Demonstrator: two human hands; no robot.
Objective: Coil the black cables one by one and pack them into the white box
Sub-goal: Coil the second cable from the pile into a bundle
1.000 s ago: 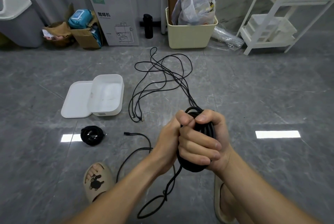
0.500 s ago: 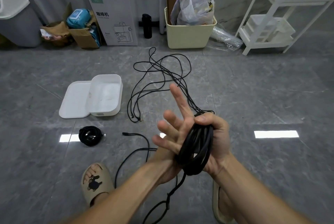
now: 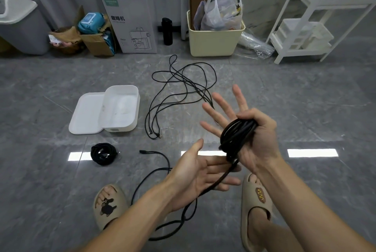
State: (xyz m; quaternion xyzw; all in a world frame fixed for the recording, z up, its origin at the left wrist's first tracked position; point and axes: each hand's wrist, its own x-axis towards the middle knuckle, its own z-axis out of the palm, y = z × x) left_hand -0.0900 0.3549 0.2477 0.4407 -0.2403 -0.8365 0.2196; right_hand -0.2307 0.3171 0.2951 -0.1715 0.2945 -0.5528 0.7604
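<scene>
— Cables are seen in three places. One coil (image 3: 237, 137) is held up in the right hand (image 3: 257, 140), pinned against the palm by the thumb, while the four fingers (image 3: 220, 102) are spread out straight.

— And the left hand?

— The left hand (image 3: 200, 178) is held flat, palm up, just below the coil, with its fingers straight. The free tail (image 3: 162, 172) of the same cable is laid across that palm and is trailed down to the floor (image 3: 305, 109), where it is looped between two tan slippers (image 3: 106, 205).

— Where are the others?

— A finished bundle (image 3: 103, 153) is left on the floor, just in front of the white box (image 3: 122, 107). A loose tangle (image 3: 181, 89) is spread on the floor to the right of the box, well apart from the bundle.

— Is anything packed?

— The box is set open, with its lid (image 3: 87, 114) lying beside it on the left. No black cable can be made out inside.
</scene>
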